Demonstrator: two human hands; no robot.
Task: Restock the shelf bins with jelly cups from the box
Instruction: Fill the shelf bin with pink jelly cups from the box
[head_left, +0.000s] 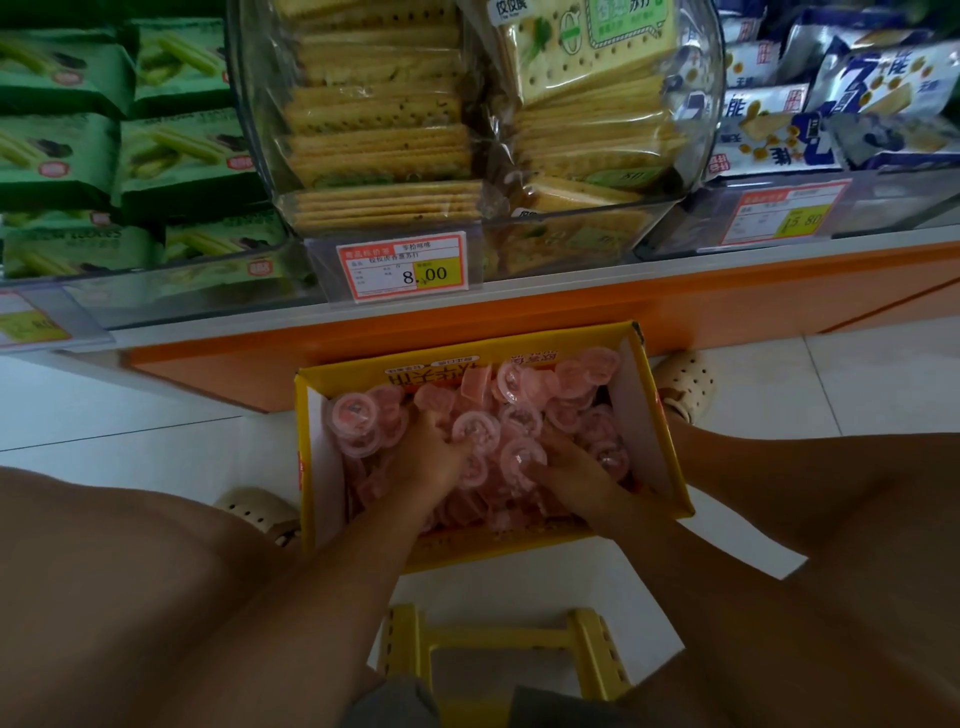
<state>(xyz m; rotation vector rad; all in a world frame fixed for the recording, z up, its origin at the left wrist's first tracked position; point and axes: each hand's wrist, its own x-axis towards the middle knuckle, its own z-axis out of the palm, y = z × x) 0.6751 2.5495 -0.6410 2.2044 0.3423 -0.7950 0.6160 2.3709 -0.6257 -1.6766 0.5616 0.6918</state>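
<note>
- The left hand (428, 460) and the right hand (569, 470) are both down inside the yellow box (363, 371), close together but not touching.
- Each hand's fingers are curled into the heap of pink jelly cups (353, 415), closed around some of them; one cup sits up between the two hands.
- The jelly cups fill the box around, beyond and under the hands, heaped loosely, some lid-up and some tipped.
- The box stands on the pale tiled floor (156, 467), right under the hands, its far wall against the orange shelf base (675, 296).
- Nearer the person than the hands, between the knees, is a yellow plastic stool (498, 636).
- A cream sandal (680, 382) shows beyond the right hand, just outside the box wall; another (260, 512) lies outside the box to the left of the left hand.
- Well above and beyond the hands, a clear shelf bin (691, 156) holds cracker packs (379, 140), with a price tag (402, 267) reading 8.00 on its front.
- Green snack packets (104, 156) lie up to the left of that bin, blue and white packets (831, 104) to its right.
</note>
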